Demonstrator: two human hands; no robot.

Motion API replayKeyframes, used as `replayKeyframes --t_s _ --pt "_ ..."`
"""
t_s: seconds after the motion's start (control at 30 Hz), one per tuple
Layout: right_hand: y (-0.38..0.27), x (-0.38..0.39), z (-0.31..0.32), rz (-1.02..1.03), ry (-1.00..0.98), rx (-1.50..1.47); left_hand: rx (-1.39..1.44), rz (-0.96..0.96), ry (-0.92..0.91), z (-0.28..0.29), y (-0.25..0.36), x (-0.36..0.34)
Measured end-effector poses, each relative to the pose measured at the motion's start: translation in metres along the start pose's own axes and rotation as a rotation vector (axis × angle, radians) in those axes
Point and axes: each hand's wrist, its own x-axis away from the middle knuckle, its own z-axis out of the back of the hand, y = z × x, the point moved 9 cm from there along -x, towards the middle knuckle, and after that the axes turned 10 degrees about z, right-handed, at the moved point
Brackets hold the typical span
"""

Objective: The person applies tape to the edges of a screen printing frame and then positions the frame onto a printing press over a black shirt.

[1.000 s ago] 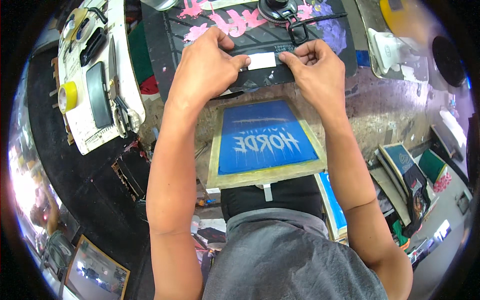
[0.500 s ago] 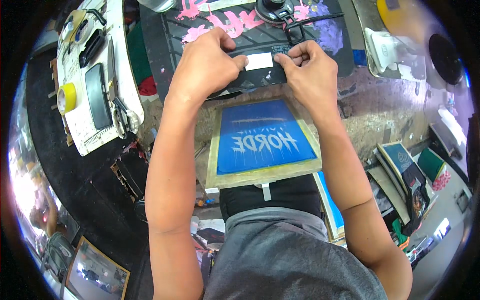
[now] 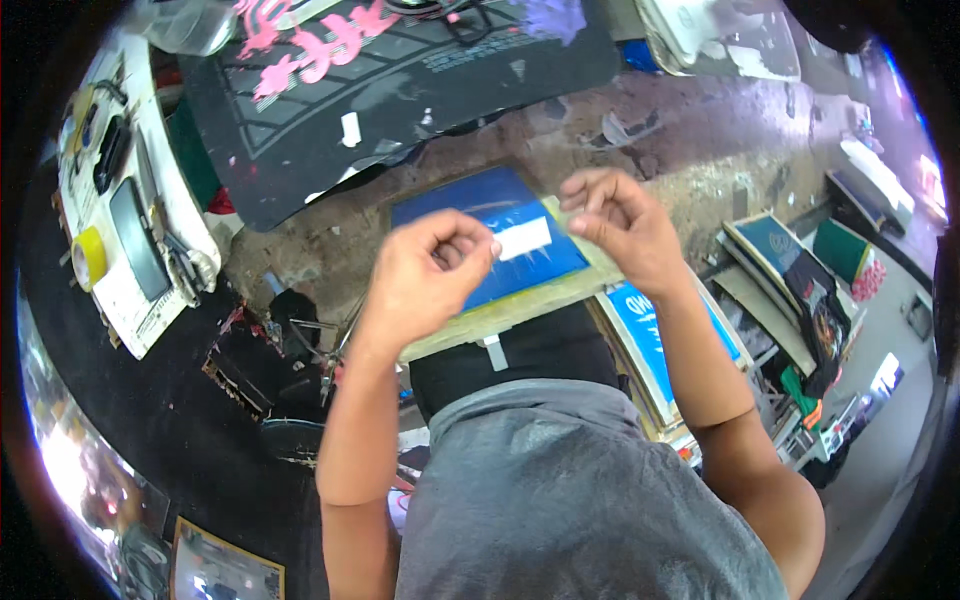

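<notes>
Pinching the white strip by its left end, the left hand had it; right hand hovered beside, grip parted. Strip seemed light, flimsy, best end-held.

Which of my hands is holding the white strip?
Your left hand. It pinches the white strip at its left end; your right hand stands apart, just beyond the other end.

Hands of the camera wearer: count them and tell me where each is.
2: the left hand, holding the white strip over the blue framed panel; the right hand, right of the strip, apart from it. Neither is hidden.
</notes>
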Motion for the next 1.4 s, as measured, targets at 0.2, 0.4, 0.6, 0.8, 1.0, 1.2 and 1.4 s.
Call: replayKeyframes --t_s 0.2,0.4,0.6,0.8,1.0,1.2,1.4 --pt "0.085 0.099 0.072 -0.402 0.025 -0.042 0.0 0.121 -0.047 -0.122 -0.089 -0.01" --pt "0.132 0.163 0.142 -0.459 0.258 0.047 -0.08 0.163 -0.048 -0.214 -0.123 -0.016" --pt "0.166 0.172 0.175 -0.459 0.322 0.159 -0.218 0.065 0.067 -0.229 -0.119 -0.046" --pt "0.191 0.165 0.176 -0.416 0.386 -0.018 -0.367 0.029 0.186 -0.231 -0.111 -0.046" --pt "0.191 0.145 0.177 -0.37 0.307 0.007 -0.323 0.008 0.291 -0.214 -0.096 -0.049" --pt "0.186 0.103 0.178 -0.349 0.232 -0.069 -0.336 -0.016 0.372 -0.192 -0.073 -0.064" --pt "0.174 0.075 0.178 -0.365 0.168 -0.048 -0.311 0.037 0.402 -0.184 -0.062 -0.071"
